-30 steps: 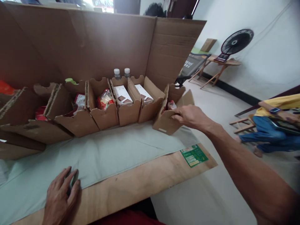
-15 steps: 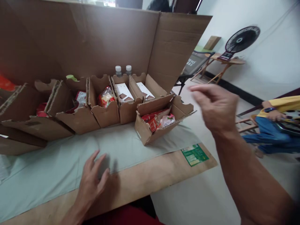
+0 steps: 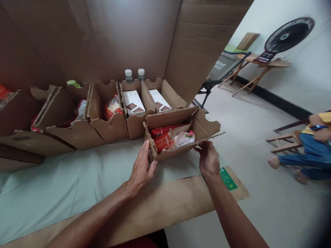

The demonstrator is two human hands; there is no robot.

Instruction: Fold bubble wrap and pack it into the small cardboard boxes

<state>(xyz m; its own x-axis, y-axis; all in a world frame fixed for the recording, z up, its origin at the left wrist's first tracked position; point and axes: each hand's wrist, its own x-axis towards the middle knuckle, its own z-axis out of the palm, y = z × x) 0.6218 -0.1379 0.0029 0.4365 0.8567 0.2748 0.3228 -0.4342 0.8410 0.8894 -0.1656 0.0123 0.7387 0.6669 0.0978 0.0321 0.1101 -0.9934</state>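
Observation:
A small open cardboard box stands crosswise at the right end of the table, holding red packets and a white-and-pink packet. My left hand grips its left end, fingers along the outer wall and thumb near the lower corner. At the near long side, toward the right, my right hand has its fingers curled under the edge; some fingertips are hidden behind the cardboard. Just behind it, two white cartons sit in neighbouring upright cardboard bins.
More cardboard bins with packets run to the left. A tall cardboard panel stands behind, with two white-capped bottles before it. Pale cloth covers the table. Rightward are a fan, a folding table and a seated person.
Both my hands have come to the small cardboard box: the left forward and right from over the cloth, the right down and left from the air. The view has shifted slightly.

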